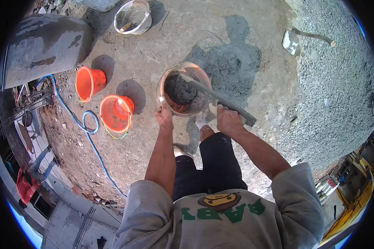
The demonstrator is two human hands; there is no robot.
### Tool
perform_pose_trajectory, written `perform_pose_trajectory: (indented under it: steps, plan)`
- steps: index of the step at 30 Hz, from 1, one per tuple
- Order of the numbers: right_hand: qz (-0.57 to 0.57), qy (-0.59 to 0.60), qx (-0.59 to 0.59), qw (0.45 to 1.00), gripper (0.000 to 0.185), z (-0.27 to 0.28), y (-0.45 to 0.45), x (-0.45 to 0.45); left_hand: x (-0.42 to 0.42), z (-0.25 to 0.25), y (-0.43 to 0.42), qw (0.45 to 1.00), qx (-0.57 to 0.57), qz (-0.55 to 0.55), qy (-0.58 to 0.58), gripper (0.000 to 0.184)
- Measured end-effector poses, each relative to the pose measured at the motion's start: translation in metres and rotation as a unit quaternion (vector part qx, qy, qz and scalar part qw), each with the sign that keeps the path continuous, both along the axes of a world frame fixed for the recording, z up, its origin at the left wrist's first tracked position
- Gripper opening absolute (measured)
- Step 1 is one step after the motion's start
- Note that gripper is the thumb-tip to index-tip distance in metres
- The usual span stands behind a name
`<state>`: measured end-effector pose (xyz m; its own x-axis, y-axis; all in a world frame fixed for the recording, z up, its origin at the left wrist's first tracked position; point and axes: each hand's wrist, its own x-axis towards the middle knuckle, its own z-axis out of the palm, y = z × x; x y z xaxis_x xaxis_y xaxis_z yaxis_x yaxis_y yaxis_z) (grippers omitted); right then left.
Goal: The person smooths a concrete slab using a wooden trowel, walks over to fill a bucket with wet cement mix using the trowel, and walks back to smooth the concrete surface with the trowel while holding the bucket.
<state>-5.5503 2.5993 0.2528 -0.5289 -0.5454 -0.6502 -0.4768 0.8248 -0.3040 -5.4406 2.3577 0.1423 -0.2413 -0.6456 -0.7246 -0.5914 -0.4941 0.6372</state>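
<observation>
In front of my feet, a round bucket [203, 73] holds dark wet mortar [179, 89]. My left hand [164, 117] is closed on the near left part of the bucket's rim. My right hand [228, 120] grips a long grey straight bar [224, 101], which slants up and left over the bucket. The bar's far end lies over the rim and the mortar, where a pale flat piece shows at its tip. Wet grey mortar [228, 68] also lies on the ground just beyond the bucket.
Two orange buckets [89, 83] stand at the left beside a blue hose [96, 151]. Farther off is a white bucket [142, 25] with a tool inside. A hoe [313, 36] lies by a gravel pile [336, 91] on the right. A curved metal sheet [47, 45] is upper left.
</observation>
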Motion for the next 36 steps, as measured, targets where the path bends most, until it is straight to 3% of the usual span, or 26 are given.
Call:
perform_pose_trajectory:
  steps: [7,13,16,23,29,36]
  plan:
    - [0.061,-0.026,-0.009,0.998,0.043,0.055,0.003,0.024,0.1,0.071,-0.027,0.993,-0.013,0.104,0.057,0.043]
    - [0.189,0.06,-0.019,0.98,0.034,0.097,-0.07,0.095,0.207,0.144,-0.055,0.99,-0.038,0.109,0.078,0.041]
    - [0.296,0.154,-0.111,0.936,0.031,0.1,-0.105,0.138,0.258,0.198,-0.067,0.984,-0.09,0.124,0.096,0.035]
    - [0.451,0.047,0.047,0.89,0.026,0.166,-0.267,0.28,0.383,0.288,-0.11,0.941,-0.192,0.242,0.136,0.039]
    - [0.603,-0.075,0.132,0.783,0.034,0.199,-0.345,0.382,0.51,0.303,-0.127,0.875,-0.294,0.379,0.07,0.038]
    - [0.736,-0.007,-0.043,0.676,0.027,0.261,-0.429,0.475,0.636,0.315,-0.116,0.807,-0.254,0.533,0.017,0.037]
